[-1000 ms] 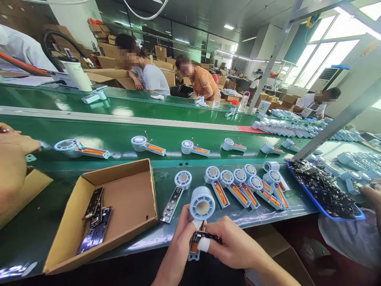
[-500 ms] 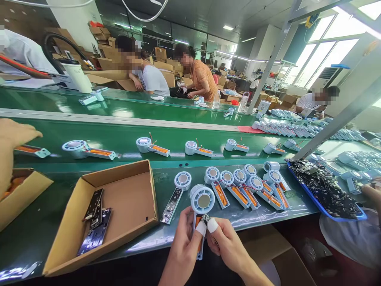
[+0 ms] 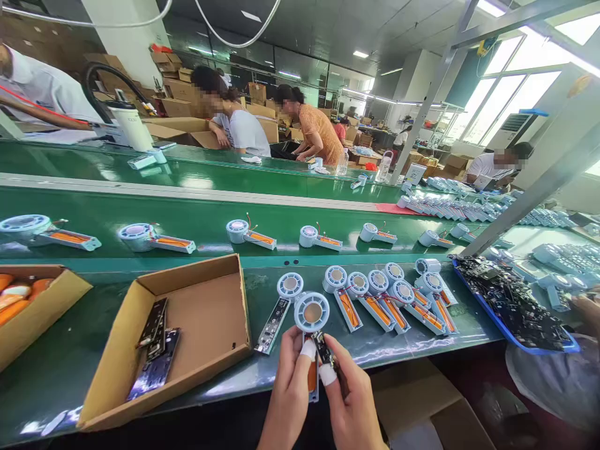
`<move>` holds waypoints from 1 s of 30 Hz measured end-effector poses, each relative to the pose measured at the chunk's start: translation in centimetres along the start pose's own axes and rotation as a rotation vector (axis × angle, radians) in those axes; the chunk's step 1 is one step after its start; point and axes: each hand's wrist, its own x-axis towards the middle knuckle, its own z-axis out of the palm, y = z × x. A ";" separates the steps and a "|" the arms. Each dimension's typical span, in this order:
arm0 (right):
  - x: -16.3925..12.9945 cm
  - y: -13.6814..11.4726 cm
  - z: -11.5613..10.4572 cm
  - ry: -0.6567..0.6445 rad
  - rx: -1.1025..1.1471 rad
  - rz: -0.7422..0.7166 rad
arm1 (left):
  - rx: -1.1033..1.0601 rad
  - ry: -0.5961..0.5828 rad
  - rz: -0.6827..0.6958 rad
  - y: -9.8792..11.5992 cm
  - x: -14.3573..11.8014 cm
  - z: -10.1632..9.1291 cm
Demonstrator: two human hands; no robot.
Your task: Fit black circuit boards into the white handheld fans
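My left hand (image 3: 291,381) grips a light blue fan housing (image 3: 312,311) with a round head and a handle holding an orange battery. Between the fingers of my right hand (image 3: 347,381) is a small black circuit board (image 3: 322,348), its upper end against the handle just below the head. White covers wrap the tips of both thumbs. Just left of my hands lies another fan housing (image 3: 290,285) with a circuit board (image 3: 273,325) along its handle. To the right, several fan housings (image 3: 375,306) with orange batteries and thin red wires lie grouped.
A cardboard box (image 3: 206,369) with a few circuit boards stands to the left, beside a box of orange batteries (image 3: 14,306). At right, a blue tray (image 3: 529,340) is heaped with black boards. Fan housings line the green conveyor (image 3: 206,212); co-workers sit beyond.
My right hand has turned the circuit board, so more of its face shows beside the handle. A person's hand at the far left has left the view, exposing another fan housing on the conveyor.
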 end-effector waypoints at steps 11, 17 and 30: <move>2.1 -2.4 0.0 -0.129 -0.677 -0.361 | -0.024 0.014 0.061 -0.3 -0.3 0.8; 2.0 -2.2 0.0 -0.195 -1.006 -0.360 | -0.042 0.041 -0.006 -0.4 0.3 0.9; 4.3 0.9 0.8 -0.239 -0.947 -0.131 | 1.322 0.178 0.492 4.7 3.3 -1.5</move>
